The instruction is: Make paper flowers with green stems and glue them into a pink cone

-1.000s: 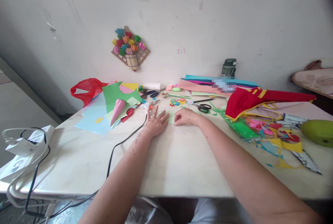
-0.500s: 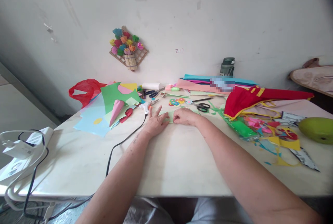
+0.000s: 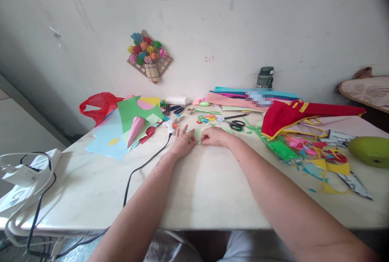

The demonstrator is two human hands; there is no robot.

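Note:
A strip of light green paper [image 3: 198,135] lies on the table in front of me, partly covered by both hands. My left hand [image 3: 183,142] rests on its left part with the fingers spread. On its right part, my right hand [image 3: 215,136] is closed, fingers curled down against the paper; the fingertips are hidden. Just beyond are small colourful paper flowers [image 3: 206,119] and black-handled scissors [image 3: 236,125]. A white glue gun [image 3: 169,125] with a black cord lies left of my left hand.
Paper sheets [image 3: 105,138] and a pink paper cone [image 3: 135,130] lie at left, a red bag [image 3: 101,104] behind. At right are a red apron-like cloth [image 3: 284,118], paper scraps [image 3: 334,166] and a green fruit [image 3: 369,151]. A power strip [image 3: 20,197] sits at the left edge.
Both hands stay nearly in place on the green paper. The fingers have shifted only slightly.

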